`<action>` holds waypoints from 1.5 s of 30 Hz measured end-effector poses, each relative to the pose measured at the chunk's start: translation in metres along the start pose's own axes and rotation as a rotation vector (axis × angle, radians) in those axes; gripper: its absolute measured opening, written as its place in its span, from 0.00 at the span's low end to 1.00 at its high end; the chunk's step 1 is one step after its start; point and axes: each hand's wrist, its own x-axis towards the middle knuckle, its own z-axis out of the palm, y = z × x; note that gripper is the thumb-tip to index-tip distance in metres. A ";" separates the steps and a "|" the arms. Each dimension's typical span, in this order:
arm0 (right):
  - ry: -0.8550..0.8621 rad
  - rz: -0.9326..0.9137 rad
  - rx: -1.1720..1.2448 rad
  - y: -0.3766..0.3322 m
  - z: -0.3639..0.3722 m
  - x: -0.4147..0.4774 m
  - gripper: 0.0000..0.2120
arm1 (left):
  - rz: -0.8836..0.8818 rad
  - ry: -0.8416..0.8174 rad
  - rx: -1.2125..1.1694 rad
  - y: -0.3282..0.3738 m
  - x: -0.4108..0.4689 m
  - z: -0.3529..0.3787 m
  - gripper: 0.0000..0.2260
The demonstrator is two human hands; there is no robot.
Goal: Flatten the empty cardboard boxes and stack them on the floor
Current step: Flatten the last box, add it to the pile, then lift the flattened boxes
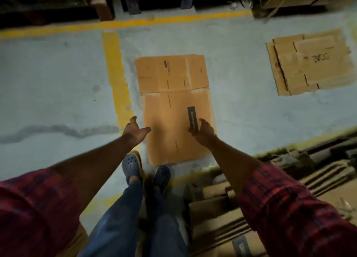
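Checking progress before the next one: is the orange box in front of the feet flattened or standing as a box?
Flattened. The box lies spread on the floor, panels and flaps level, no walls standing.

The person wears rolled-up sleeves of red-and-dark plaid, blue denim jeans, and grey-blue clogs perforated with round holes

The dark label on the flattened box was partly covered by the right hand; the cardboard pile was cut off by the frame edge.
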 end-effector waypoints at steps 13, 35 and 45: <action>-0.003 0.123 0.007 0.089 0.029 0.188 0.44 | -0.199 -0.043 -0.176 -0.027 0.183 0.094 0.43; 0.240 0.384 0.024 0.202 0.151 0.423 0.68 | -0.377 0.506 -0.066 -0.119 0.406 0.226 0.59; 0.033 0.345 0.499 0.243 0.133 0.428 0.49 | -0.298 0.233 -0.493 -0.161 0.419 0.196 0.50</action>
